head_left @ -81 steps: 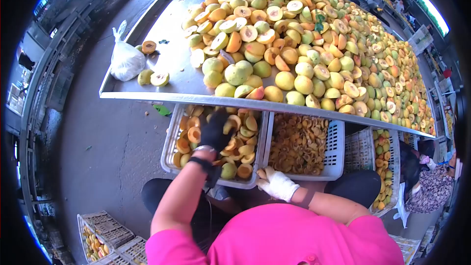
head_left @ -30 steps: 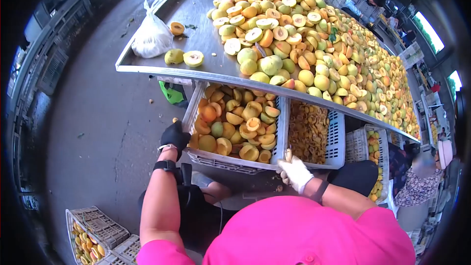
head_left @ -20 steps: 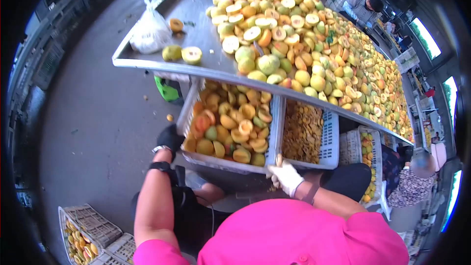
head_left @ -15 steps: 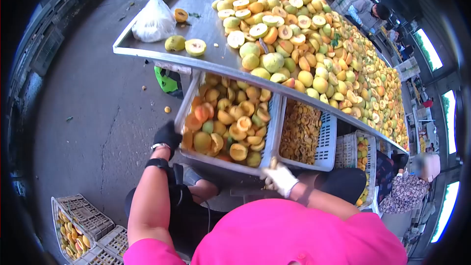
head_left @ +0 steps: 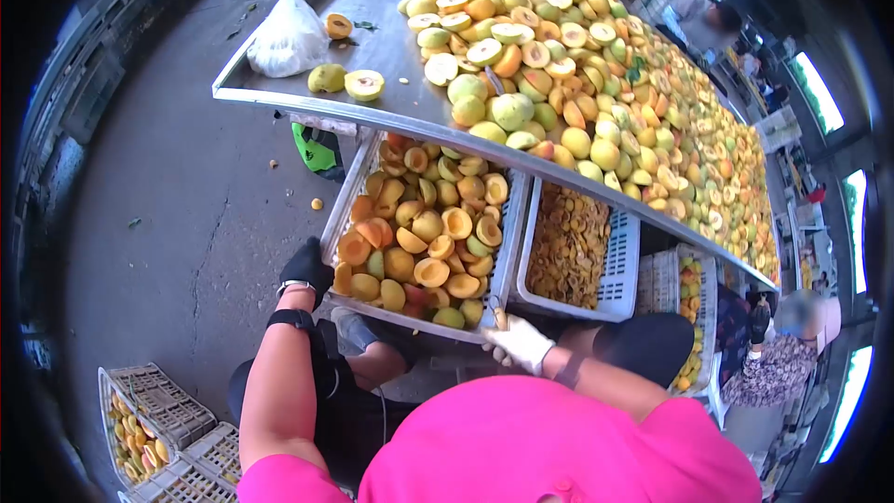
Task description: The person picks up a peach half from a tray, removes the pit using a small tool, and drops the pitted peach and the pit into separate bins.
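Note:
A pale plastic crate point(head_left: 436, 327) full of halved, hollowed yellow-orange fruit point(head_left: 430, 272) sits tilted in front of my body, its far end under the metal table's edge. My left hand point(head_left: 308, 268), in a black glove, is closed on the crate's left side near the front corner. At the front right corner is my right hand point(head_left: 521, 345) in a white glove, its fingers curled around a small tan-handled tool point(head_left: 501, 319); the tool's tip is too small to make out. That hand touches or nearly touches the crate's rim.
The metal table point(head_left: 307, 104) carries a large heap of cut fruit point(head_left: 559, 65) and a white plastic bag point(head_left: 290, 33). A second crate point(head_left: 618, 265) holds brown pits or scraps. More fruit crates point(head_left: 154, 410) stand lower left. Another person point(head_left: 768, 368) sits at right.
The fruit-filled crate has shifted slightly toward me and left, with both hands at it. Its fruit has jostled and settled into a different arrangement.

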Demonstrator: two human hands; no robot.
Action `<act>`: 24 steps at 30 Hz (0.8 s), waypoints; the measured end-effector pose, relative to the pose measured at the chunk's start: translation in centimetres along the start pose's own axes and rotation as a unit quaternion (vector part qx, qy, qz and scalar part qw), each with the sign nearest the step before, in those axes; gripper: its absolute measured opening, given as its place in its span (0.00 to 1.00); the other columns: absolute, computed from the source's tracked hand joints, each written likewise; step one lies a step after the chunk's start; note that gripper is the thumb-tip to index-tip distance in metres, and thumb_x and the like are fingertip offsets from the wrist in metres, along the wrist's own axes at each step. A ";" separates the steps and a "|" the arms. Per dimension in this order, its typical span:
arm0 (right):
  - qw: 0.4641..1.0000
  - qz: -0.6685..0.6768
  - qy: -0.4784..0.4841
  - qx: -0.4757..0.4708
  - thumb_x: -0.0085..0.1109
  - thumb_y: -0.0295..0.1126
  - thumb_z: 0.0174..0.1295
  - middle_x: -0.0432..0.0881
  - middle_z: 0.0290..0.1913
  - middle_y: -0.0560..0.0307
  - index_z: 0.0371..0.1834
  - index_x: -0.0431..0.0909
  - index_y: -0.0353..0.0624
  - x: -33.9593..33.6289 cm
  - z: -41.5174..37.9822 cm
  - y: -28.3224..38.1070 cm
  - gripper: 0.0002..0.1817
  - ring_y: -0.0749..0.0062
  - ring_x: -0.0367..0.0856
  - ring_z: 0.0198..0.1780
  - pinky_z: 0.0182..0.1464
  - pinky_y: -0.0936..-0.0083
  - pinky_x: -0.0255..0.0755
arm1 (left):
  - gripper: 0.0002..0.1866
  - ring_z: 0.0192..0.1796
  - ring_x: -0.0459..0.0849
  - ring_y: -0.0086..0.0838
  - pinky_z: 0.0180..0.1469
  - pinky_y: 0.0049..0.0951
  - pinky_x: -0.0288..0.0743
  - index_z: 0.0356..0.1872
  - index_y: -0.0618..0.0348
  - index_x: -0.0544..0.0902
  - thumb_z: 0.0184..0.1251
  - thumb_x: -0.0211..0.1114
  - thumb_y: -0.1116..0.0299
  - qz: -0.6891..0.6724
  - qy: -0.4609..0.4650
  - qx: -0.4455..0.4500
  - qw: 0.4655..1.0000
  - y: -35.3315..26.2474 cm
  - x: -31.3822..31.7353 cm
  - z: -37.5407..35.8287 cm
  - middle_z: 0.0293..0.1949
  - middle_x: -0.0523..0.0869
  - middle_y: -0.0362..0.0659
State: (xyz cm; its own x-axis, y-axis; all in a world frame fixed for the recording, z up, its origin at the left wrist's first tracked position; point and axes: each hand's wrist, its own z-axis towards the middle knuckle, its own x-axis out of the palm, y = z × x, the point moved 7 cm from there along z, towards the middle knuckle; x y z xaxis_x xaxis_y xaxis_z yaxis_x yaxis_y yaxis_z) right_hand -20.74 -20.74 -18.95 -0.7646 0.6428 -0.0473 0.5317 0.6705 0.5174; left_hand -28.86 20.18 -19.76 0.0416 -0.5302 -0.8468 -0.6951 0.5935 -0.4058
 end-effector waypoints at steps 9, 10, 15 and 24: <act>0.905 -0.286 -0.201 -0.243 0.63 0.42 0.66 0.83 0.29 0.49 0.46 0.76 0.39 -7.7 -7.9 12.0 0.18 0.64 0.85 0.23 0.30 0.66 0.80 | 0.39 0.71 0.69 0.55 0.76 0.54 0.57 0.73 0.55 0.68 0.63 0.69 0.51 -0.005 -0.111 0.400 0.910 -18.9 3.1 -1.5 0.68 0.73 0.56; 0.762 -0.379 -0.289 -0.438 0.64 0.40 0.67 0.84 0.30 0.51 0.47 0.76 0.40 -9.8 -8.8 13.8 0.16 0.65 0.86 0.24 0.30 0.67 0.80 | 0.40 0.72 0.67 0.56 0.77 0.57 0.53 0.74 0.54 0.67 0.64 0.67 0.48 0.030 -0.096 0.400 0.911 -20.5 5.0 -0.6 0.69 0.72 0.56; 0.832 -0.148 -0.355 -0.401 0.63 0.29 0.68 0.83 0.31 0.58 0.48 0.76 0.38 -16.6 -15.3 19.2 0.11 0.78 0.82 0.23 0.29 0.79 0.78 | 0.35 0.80 0.58 0.52 0.79 0.63 0.43 0.77 0.47 0.65 0.71 0.53 0.47 0.077 -0.040 0.338 0.937 -27.7 17.3 4.0 0.78 0.62 0.55; 0.748 -0.150 -0.433 -0.481 0.60 0.26 0.71 0.81 0.39 0.56 0.48 0.74 0.35 -24.8 -14.7 19.9 0.08 0.76 0.80 0.30 0.36 0.78 0.76 | 0.21 0.62 0.79 0.52 0.67 0.56 0.66 0.56 0.50 0.85 0.73 0.53 0.51 -0.123 -0.095 0.291 0.944 -31.0 11.7 11.4 0.60 0.84 0.53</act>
State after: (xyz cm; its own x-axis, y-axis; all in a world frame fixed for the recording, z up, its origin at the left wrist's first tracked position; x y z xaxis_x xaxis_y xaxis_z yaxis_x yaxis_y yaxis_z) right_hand 3.46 -28.79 5.11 -0.0535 0.7952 -0.6039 -0.4414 0.5237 0.7286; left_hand 1.38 2.45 -21.04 0.3174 -0.6093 -0.7267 -0.1381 0.7285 -0.6710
